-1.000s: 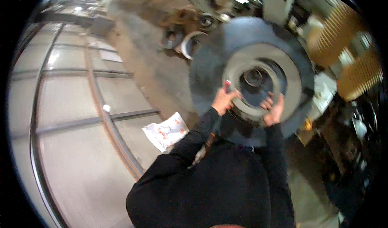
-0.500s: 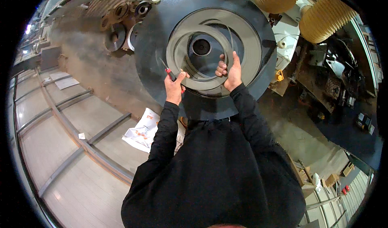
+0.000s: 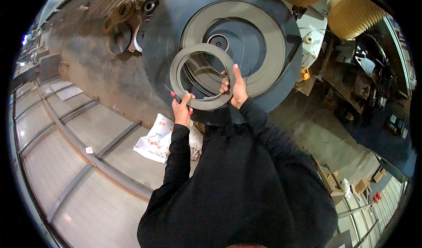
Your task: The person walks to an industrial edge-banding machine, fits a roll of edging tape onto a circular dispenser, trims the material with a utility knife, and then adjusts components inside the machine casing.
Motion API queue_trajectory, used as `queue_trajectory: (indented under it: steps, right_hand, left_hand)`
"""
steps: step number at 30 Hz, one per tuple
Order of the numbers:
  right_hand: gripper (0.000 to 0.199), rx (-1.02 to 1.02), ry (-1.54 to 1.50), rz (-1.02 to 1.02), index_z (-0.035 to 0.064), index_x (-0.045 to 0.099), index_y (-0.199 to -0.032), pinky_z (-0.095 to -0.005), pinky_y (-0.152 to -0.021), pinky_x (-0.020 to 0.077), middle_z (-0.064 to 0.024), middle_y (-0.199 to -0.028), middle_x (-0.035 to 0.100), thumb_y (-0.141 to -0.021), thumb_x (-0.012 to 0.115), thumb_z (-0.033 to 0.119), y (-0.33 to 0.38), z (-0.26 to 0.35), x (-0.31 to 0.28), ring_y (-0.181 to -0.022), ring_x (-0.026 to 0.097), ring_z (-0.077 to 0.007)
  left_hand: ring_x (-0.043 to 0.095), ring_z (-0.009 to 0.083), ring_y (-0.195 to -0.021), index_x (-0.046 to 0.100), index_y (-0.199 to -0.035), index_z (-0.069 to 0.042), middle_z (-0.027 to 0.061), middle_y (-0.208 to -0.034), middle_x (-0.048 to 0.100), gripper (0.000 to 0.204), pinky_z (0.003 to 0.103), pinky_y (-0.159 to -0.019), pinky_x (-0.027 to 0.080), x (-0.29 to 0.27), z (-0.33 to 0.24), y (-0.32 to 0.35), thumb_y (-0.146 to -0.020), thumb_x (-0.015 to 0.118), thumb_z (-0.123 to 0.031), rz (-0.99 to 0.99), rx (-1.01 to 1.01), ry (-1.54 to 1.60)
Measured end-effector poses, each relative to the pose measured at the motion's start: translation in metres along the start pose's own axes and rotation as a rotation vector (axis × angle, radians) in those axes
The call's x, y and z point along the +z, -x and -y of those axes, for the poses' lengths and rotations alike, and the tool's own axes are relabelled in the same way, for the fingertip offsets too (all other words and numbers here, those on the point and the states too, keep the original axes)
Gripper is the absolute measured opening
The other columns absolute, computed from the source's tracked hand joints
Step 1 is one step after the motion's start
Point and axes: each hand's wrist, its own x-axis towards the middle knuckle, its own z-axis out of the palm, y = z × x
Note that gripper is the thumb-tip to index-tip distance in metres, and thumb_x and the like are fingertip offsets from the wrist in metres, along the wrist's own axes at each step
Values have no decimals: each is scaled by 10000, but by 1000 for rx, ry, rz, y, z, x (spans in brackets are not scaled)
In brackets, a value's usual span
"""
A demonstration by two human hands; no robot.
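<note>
A ring-shaped coil of grey strip [image 3: 200,49] is held up by both hands, tilted over the near left part of a dark round turntable [image 3: 159,41]. My left hand [image 3: 181,110] is closed on the coil's near left edge and also holds a slim red-and-black-handled tool [image 3: 176,97], its thin tip pointing up and left; its exact kind is unclear. My right hand [image 3: 238,92] grips the coil's right side, fingers curled through the middle and thumb outside. Under it, a larger coil of grey strip [image 3: 273,45] lies flat around the turntable's hub [image 3: 218,43].
Ribbed tan ducts [image 3: 358,17] stand at the far right, beyond a white machine part [image 3: 314,34]. Metal rings [image 3: 119,39] lie on the floor at the far left. A white sack [image 3: 154,138] sits by my left forearm. A cluttered dark bench [image 3: 378,120] is at right.
Both hands have drawn the smaller coil toward me and to the left, out from the middle of the larger coil. The larger coil stays on the turntable.
</note>
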Motion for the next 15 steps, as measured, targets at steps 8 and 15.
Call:
queue_trajectory:
  steps: [8,15]
  right_hand:
    - [375,-239,392,-65,-4,657,-1150,-359,-772,560,-82,-975,707,-1050,680,356,-21,0,-30,-840,682,-204]
    - [373,-637,864,-259,-36,662,-1191,-318,-838,543,-85,-1016,732,-992,739,270,-36,21,-59,-901,677,-171]
  left_hand:
    - [613,91,-697,635,-1131,-70,52,-929,729,208,244,-495,431,-6,19,-16,-977,724,-180,41,-10,-34]
    - [619,123,-649,651,-1108,-42,97,-948,751,184,266,-510,467,-3,17,-21,-977,712,-156,6,-14,-83]
